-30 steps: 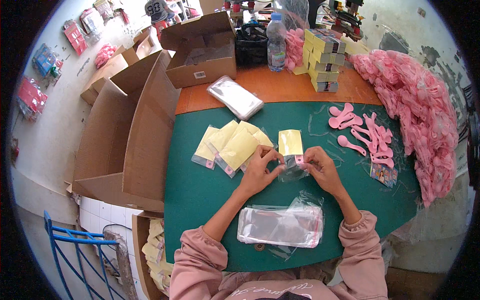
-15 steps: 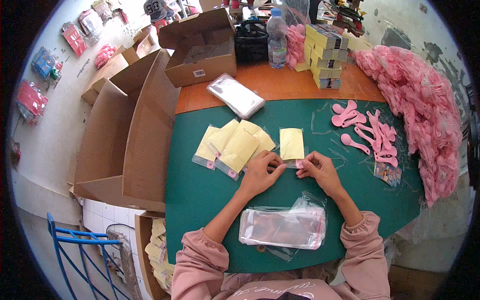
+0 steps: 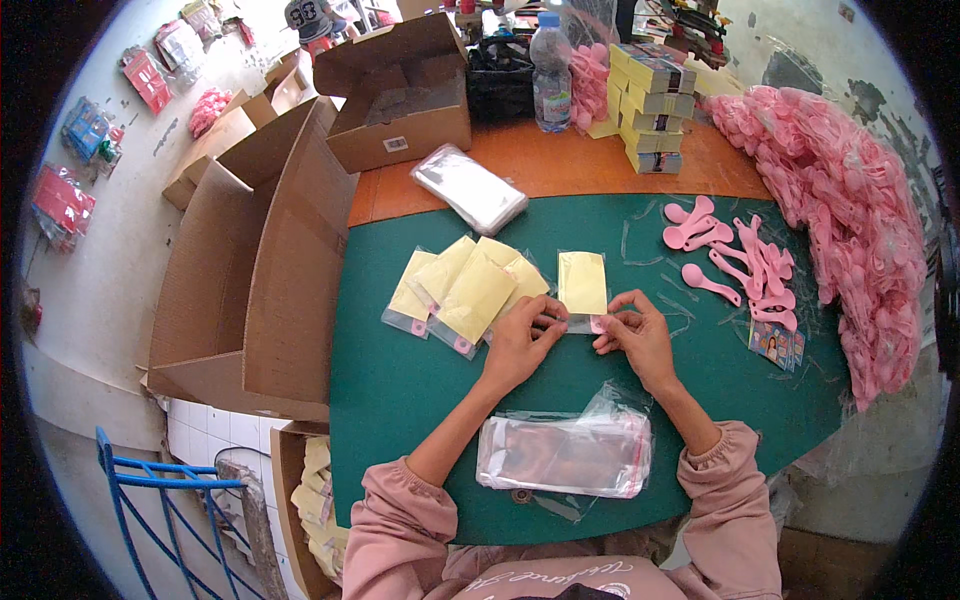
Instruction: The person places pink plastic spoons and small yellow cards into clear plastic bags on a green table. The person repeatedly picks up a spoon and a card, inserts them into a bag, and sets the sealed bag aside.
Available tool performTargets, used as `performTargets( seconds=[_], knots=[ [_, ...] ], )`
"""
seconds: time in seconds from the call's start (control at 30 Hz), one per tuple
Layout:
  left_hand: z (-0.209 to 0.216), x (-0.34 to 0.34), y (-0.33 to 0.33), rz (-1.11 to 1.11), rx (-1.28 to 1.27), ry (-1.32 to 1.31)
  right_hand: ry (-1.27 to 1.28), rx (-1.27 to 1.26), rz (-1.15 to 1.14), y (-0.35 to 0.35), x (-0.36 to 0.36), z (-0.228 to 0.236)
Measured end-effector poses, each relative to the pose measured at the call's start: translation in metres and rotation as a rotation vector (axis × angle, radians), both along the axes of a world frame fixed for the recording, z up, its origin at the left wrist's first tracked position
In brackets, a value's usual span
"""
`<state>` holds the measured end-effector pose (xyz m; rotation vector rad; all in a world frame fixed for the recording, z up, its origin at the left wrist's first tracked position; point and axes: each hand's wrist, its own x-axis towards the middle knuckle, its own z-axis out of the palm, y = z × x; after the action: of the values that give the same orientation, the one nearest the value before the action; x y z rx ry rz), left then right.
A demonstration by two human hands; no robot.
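Note:
A small clear plastic bag with a pale yellow card [image 3: 582, 282] inside lies flat on the green table, a bit of pink showing at its near end. My left hand [image 3: 524, 335] pinches the bag's near left corner, fingers curled. At the near right corner my right hand [image 3: 638, 338] has thumb and fingers closed on the edge. Left of them several similar bagged yellow cards [image 3: 478, 300] lie fanned in an overlapping pile. Closer to my body is a stack of empty clear bags [image 3: 562, 455]. Pink plastic spoons [image 3: 712, 284] are scattered to the right, beside small picture cards [image 3: 777, 345].
Another clear bag stack [image 3: 470, 190] lies at the back edge. Stacked card bundles [image 3: 655, 110] and a water bottle [image 3: 551, 75] stand behind. A big heap of wrapped pink spoons [image 3: 850, 220] lines the right edge. Open cardboard boxes [image 3: 300, 270] flank the left.
Both hands stay at the bag's near corners with only slight finger shifts. The whole view has moved a few pixels; nothing else has visibly changed place.

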<state>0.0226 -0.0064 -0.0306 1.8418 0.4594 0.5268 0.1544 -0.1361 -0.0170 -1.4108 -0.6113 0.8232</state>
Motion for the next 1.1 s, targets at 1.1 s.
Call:
performTargets(
  seconds=[1.1],
  knots=[
    [0.040, -0.019, -0.067, -0.256, 0.558, 0.381, -1.091, -0.142, -0.380, -0.053, 0.089, 0.037]
  ],
)
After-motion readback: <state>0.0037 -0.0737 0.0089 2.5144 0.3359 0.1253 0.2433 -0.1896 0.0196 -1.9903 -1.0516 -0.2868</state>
